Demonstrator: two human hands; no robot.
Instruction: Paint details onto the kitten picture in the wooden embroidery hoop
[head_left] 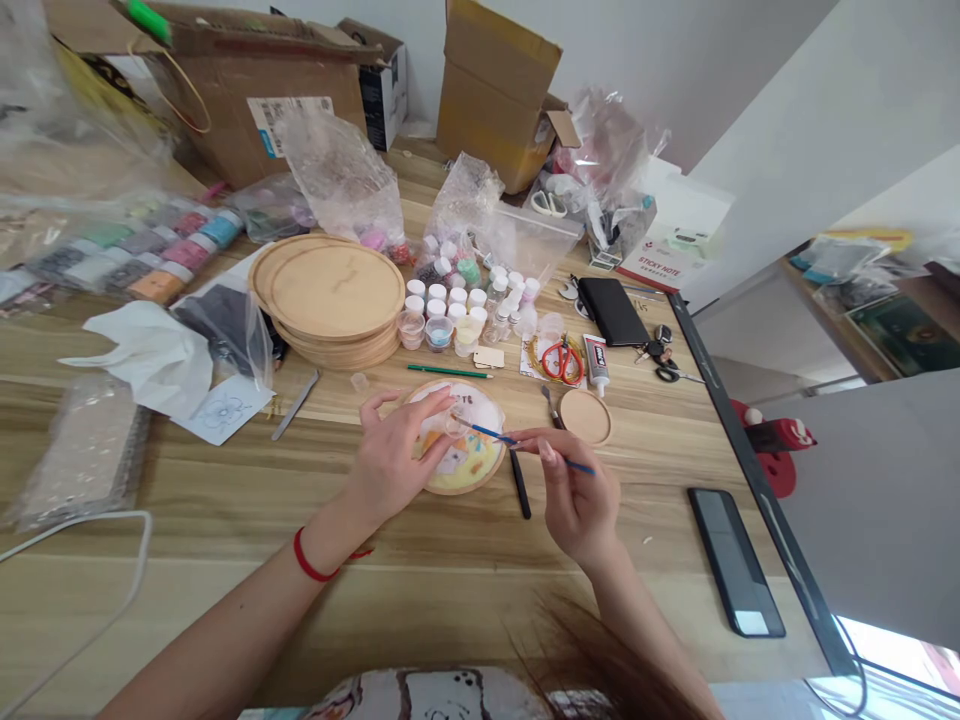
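My left hand (394, 450), with a red string bracelet on its wrist, pinches a small clear cup (455, 424) between thumb and fingers. My right hand (577, 490) is closed around a thin blue paintbrush (491, 433), whose tip reaches into or over the cup; I cannot tell which. Beneath both lies a round wooden plate (469, 482) with a yellow, white and orange picture on its face, partly covered by my left hand. A black-handled tool (520, 487) rests by the plate's right edge. A green pencil (448, 371) lies just beyond it.
Stacked round wooden plates (330, 290) stand at the back left, beside several small lidded jars (457, 300). Tweezers (296, 405) lie to the left. Red-handled pliers (562, 362), a glue tube (597, 362) and a small wooden disc (585, 416) are at right, a phone (735, 560) nearer.
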